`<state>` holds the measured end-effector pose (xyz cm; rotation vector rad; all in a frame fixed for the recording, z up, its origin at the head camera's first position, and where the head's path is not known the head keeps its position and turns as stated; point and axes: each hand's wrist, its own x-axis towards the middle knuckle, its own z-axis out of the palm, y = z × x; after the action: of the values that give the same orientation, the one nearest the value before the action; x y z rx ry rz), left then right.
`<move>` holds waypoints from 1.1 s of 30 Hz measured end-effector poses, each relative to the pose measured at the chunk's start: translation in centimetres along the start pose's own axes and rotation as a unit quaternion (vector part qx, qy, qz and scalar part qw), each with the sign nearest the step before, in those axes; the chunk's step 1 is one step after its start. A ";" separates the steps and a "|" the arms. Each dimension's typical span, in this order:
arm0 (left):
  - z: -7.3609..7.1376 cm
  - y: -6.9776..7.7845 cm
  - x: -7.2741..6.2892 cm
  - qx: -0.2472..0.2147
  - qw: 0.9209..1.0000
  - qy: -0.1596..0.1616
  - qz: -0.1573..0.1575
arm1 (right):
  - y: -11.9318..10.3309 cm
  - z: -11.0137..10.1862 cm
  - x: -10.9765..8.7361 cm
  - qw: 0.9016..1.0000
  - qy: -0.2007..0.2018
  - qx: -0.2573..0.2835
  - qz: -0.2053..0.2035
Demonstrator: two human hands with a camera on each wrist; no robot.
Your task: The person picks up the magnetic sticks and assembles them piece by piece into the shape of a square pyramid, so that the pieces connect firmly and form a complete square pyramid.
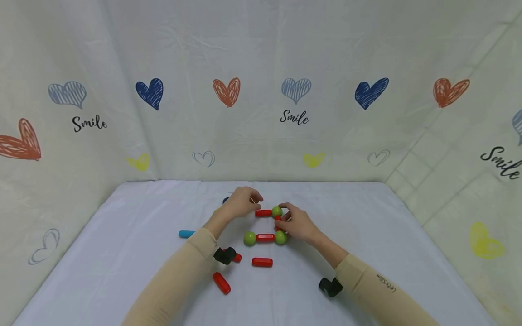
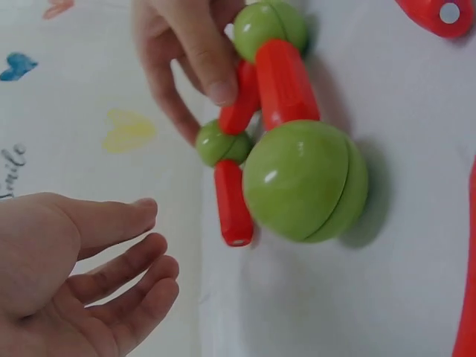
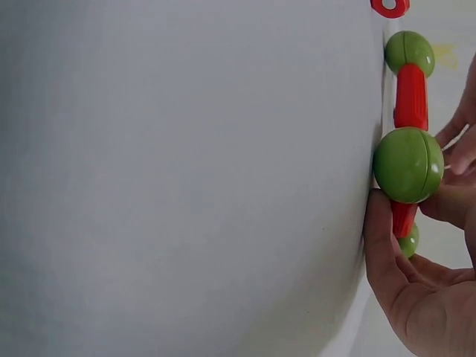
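Observation:
Red rods and green balls are joined in a U shape on the white-covered table. The near side is a red rod between a green ball on the left and another green ball on the right. From there a side rod runs back to the far green ball, where a far red rod points left with a bare end. My right hand grips the side rod, fingers reaching the far ball. My left hand, fingers loosely bent and holding nothing, hovers beside the bare end.
Loose red rods lie nearer me, one closer to the front and another partly behind my left wrist camera. A light blue rod lies left. Behind my left arm a dark blue piece shows. A heart-printed curtain backs the table.

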<state>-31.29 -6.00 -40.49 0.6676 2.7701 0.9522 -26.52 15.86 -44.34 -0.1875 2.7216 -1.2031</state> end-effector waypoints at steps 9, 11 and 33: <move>-2.3 -1.8 -2.6 -0.022 0.990 0.120 -0.069 | -0.1 -0.1 0.0 1.000 0.001 -0.008 0.002; -2.7 -2.3 -3.2 -0.014 0.986 0.132 -0.096 | -0.2 -0.2 0.0 1.000 0.001 -0.009 0.003; -3.1 -6.4 -5.6 -0.060 0.984 0.038 -0.165 | -0.1 -0.1 0.1 1.000 -0.005 0.000 0.008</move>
<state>-29.48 -14.76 -42.06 0.1497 2.7377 1.0750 -26.64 15.83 -44.16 -0.1702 2.7097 -1.1947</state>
